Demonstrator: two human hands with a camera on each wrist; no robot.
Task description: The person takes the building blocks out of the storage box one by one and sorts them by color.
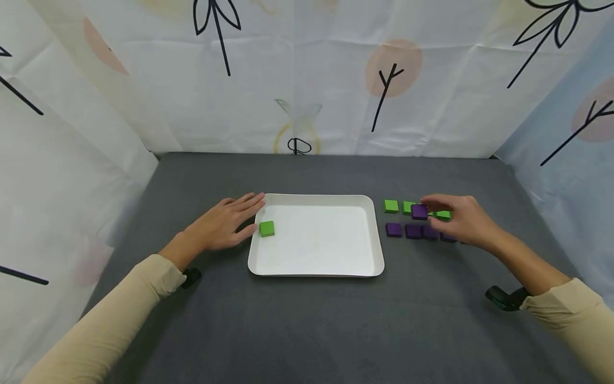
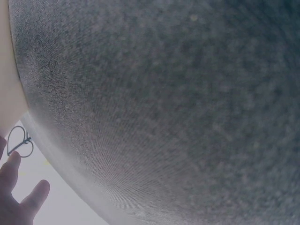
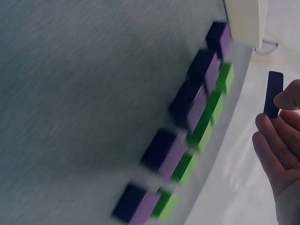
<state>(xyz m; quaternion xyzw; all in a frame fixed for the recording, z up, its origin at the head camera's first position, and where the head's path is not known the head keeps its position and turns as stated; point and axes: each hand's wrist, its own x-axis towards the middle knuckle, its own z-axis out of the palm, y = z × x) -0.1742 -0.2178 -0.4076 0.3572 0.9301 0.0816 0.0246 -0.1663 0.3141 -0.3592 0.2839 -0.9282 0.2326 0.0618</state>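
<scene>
My right hand (image 1: 460, 217) pinches a purple square block (image 1: 419, 212) between thumb and fingertips, held above the row of green blocks (image 1: 390, 206). In the right wrist view the held purple block (image 3: 273, 93) shows edge-on, raised off the table. Nearer to me than the green row lies a row of purple blocks (image 1: 394, 230), partly hidden by the hand. At the left rim of a white tray (image 1: 321, 240), my left hand (image 1: 224, 224) rests with its fingers extended. One green block (image 1: 267, 229) lies inside the tray near its left side, close to the left thumb.
A dark grey cloth (image 1: 307, 325) covers the table under the tray and blocks. Pale patterned curtains (image 1: 336, 80) hang behind and at both sides. Dark wrist cameras (image 1: 506, 298) sit at the sleeve cuffs.
</scene>
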